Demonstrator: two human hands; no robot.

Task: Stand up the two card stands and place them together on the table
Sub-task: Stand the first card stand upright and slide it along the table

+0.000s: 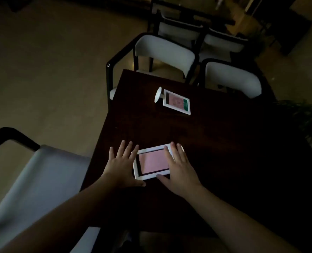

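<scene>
Reaching over the near edge of the dark table (215, 143), both hands close in on the near card stand (152, 162), which lies flat with its pink card facing up. The left hand (121, 162) is spread open at the frame's left edge, thumb near the lower corner. The right hand (179, 165) is also open, fingers lying over the frame's right side, thumb at its bottom edge. Neither hand has closed on the frame yet. The step in hand appears to be the pickup of the first stand. The next move likely calls for pinching the frame edges, tilting it upright and seating it on its base, which is hidden here. Farther off, well apart, the far card stand (176, 102) lies flat too, its round white base (158, 94) pointing left. White chairs (164, 52) stand beyond the table.
</scene>
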